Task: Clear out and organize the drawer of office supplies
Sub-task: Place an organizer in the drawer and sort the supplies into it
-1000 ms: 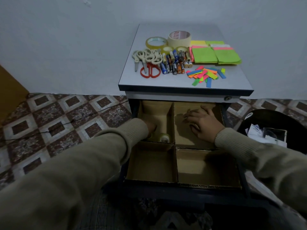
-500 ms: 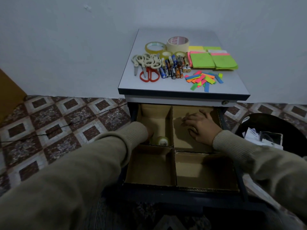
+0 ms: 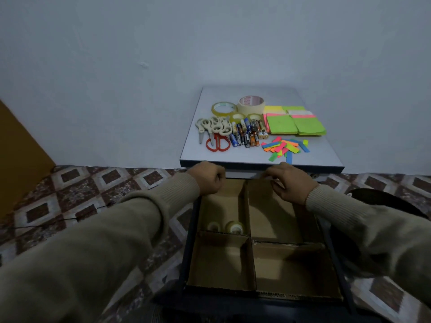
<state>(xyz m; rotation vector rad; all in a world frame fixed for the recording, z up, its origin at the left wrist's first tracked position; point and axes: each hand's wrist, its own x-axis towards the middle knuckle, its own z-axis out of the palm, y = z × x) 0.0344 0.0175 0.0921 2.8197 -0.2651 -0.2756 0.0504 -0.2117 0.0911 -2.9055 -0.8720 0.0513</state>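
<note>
- Patterned floor tiles (image 3: 77,194) and a pale wall surround a small cabinet whose grey top (image 3: 314,155) carries the sorted supplies: tape rolls (image 3: 250,104), scissors (image 3: 215,134), batteries (image 3: 247,134), sticky-note pads (image 3: 295,123) and coloured flags (image 3: 285,148).
- Below it, the drawer (image 3: 261,297) stands open, fitted with a cardboard divider (image 3: 250,259) forming four compartments.
- Two small tape rolls (image 3: 225,227) sit in the rear left compartment; the other three appear bare.
- Left hand (image 3: 207,179): fingers curled into a fist above the drawer's rear edge; nothing visibly held.
- Right hand (image 3: 290,181): fingers bent near the cabinet's front edge; whether it holds anything cannot be determined.
- Risk: both hands are close under the top's overhang; a quick reach upward could knock the flags or batteries off the edge.
- Risk: the small rolls may roll about if the drawer is jolted.
</note>
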